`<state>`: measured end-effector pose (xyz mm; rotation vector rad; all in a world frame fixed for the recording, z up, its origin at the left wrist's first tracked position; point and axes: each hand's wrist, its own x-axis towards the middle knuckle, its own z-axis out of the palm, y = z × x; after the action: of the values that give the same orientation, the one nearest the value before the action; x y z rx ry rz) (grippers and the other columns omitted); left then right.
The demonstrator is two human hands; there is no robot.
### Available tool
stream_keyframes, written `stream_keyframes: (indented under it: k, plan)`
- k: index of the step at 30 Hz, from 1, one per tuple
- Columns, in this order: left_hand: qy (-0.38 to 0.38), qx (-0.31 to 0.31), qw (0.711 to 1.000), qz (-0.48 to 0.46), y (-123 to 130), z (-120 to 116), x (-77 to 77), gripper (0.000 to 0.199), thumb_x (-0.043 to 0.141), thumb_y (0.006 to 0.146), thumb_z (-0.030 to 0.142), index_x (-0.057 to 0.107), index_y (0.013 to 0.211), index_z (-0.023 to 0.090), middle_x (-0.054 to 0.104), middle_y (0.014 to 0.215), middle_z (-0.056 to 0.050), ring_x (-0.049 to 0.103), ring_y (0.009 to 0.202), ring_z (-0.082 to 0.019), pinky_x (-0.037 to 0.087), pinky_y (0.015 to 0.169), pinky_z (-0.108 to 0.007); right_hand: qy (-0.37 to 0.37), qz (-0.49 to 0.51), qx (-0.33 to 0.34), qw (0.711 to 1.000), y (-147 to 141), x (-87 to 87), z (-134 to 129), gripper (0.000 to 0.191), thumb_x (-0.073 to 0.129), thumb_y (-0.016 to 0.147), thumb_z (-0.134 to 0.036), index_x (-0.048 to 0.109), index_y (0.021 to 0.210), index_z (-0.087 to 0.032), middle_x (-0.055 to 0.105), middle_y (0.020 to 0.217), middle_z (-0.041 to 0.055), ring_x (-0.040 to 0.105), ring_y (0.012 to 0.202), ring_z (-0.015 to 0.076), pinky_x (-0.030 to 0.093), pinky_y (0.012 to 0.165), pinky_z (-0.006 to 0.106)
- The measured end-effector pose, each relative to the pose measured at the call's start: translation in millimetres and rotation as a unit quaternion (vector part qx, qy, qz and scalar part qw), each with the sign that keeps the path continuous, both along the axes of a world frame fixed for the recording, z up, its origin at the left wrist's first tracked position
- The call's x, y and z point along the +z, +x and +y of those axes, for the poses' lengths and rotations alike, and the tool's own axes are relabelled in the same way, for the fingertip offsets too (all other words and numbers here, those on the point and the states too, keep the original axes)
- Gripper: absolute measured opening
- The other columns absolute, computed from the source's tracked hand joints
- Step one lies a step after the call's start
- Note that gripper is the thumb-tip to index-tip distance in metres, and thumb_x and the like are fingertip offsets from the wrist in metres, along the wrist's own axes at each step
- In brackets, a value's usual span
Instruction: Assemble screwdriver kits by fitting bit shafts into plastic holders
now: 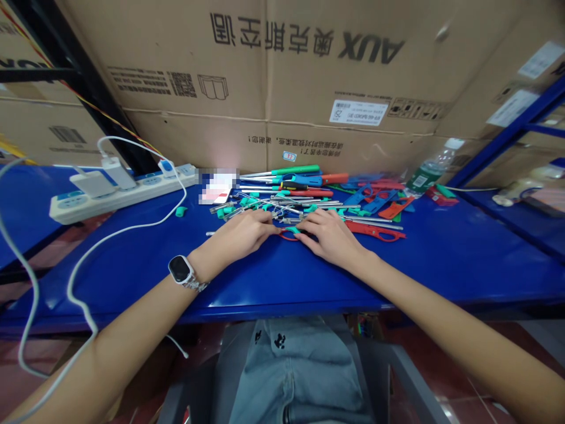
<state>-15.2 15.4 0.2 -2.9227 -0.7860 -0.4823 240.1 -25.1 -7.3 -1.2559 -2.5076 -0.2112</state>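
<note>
Both hands meet over the blue table, just in front of a pile of lighter parts. My left hand (251, 231), with a watch on its wrist, has its fingers closed on the left end of a small red loop-shaped part (288, 237). My right hand (327, 235) pinches a small green piece (293, 229) against that red part. Metal rods (326, 204) and green pieces lie just behind the fingers. A red lighter handle (375, 230) rests right of my right hand. Blue handles (378, 202) and an orange-red one (396, 207) are farther right.
A white power strip (145, 188) with plugs stands at the back left, its cable (128, 228) crossing the blue table (282, 282). Large cardboard boxes (291, 88) rise behind. A plastic bottle (426, 174) leans at the back right. One green piece (180, 211) lies apart on the left.
</note>
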Motion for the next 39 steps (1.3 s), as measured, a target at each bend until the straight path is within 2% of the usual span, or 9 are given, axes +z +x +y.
stream_keyframes:
  k: [5, 12, 16, 20, 23, 30, 39]
  plan:
    - [-0.021, -0.012, 1.000, -0.017, -0.2, 3.4, -3.8, 0.037, 0.046, 0.102, 0.010, 0.080, 0.109, 0.020, 0.072, 0.105, -0.010, 0.068, 0.090, -0.021, 0.054, 0.079, -0.035, -0.012, 0.010, -0.009, 1.000, -0.3, 1.9, 0.4, 0.024, 0.058, 0.106, -0.036, 0.077, 0.107, -0.021, 0.075, 0.104, 0.0081, 0.062, 0.104, 0.0292, 0.040, 0.087, 0.043]
    - [-0.031, 0.010, 0.999, -0.005, -0.7, 2.4, -1.8, 0.035, 0.045, 0.104, 0.013, 0.079, 0.112, 0.020, 0.071, 0.107, -0.009, 0.067, 0.095, -0.022, 0.054, 0.082, -0.035, -0.036, 0.037, -0.006, 0.999, 0.5, 2.9, 3.8, 0.019, 0.062, 0.103, -0.035, 0.076, 0.103, -0.022, 0.074, 0.104, 0.0068, 0.063, 0.104, 0.0277, 0.040, 0.091, 0.044]
    - [-0.014, 0.017, 1.000, 0.021, 1.8, -0.2, 0.7, 0.037, 0.044, 0.102, 0.012, 0.079, 0.110, 0.018, 0.069, 0.105, -0.010, 0.065, 0.096, -0.024, 0.054, 0.084, -0.037, -0.041, 0.050, -0.017, 0.998, -0.2, 2.3, 3.6, 0.018, 0.064, 0.102, -0.035, 0.076, 0.101, -0.022, 0.073, 0.103, 0.0068, 0.063, 0.104, 0.0275, 0.039, 0.091, 0.045]
    - [0.012, 0.018, 0.999, 0.031, 5.7, -6.0, 1.8, 0.034, 0.047, 0.094, 0.008, 0.078, 0.107, 0.015, 0.068, 0.111, -0.011, 0.064, 0.098, -0.026, 0.054, 0.089, -0.042, -0.054, 0.070, -0.023, 0.996, -1.8, 2.0, 2.7, 0.015, 0.067, 0.100, -0.034, 0.076, 0.097, -0.022, 0.073, 0.105, 0.0069, 0.062, 0.106, 0.0275, 0.039, 0.095, 0.046]
    - [0.009, 0.015, 1.000, 0.013, 7.6, -8.5, 0.2, 0.031, 0.049, 0.090, 0.007, 0.076, 0.104, 0.013, 0.068, 0.112, -0.011, 0.063, 0.099, -0.026, 0.055, 0.089, -0.042, -0.060, 0.099, -0.028, 0.993, -2.5, 0.9, 2.6, 0.012, 0.070, 0.097, -0.032, 0.075, 0.093, -0.022, 0.070, 0.108, 0.0073, 0.061, 0.108, 0.0274, 0.041, 0.094, 0.045]
    - [-0.009, 0.005, 0.999, -0.039, 7.7, -6.5, -6.3, 0.029, 0.047, 0.092, 0.009, 0.074, 0.101, 0.015, 0.068, 0.109, -0.011, 0.062, 0.098, -0.025, 0.056, 0.085, -0.041, -0.062, 0.130, -0.040, 0.989, -3.6, -2.2, 2.4, 0.011, 0.071, 0.095, -0.032, 0.075, 0.090, -0.022, 0.066, 0.108, 0.0083, 0.060, 0.108, 0.0286, 0.043, 0.092, 0.046]
    - [0.031, 0.026, 0.999, -0.028, 7.9, -9.5, -6.0, 0.030, 0.049, 0.097, 0.014, 0.074, 0.114, 0.015, 0.069, 0.114, -0.012, 0.063, 0.104, -0.028, 0.054, 0.088, -0.045, -0.053, 0.163, -0.014, 0.985, 3.5, -2.6, 2.5, 0.018, 0.063, 0.100, -0.032, 0.078, 0.108, -0.024, 0.070, 0.106, 0.0081, 0.063, 0.107, 0.0268, 0.044, 0.093, 0.046]
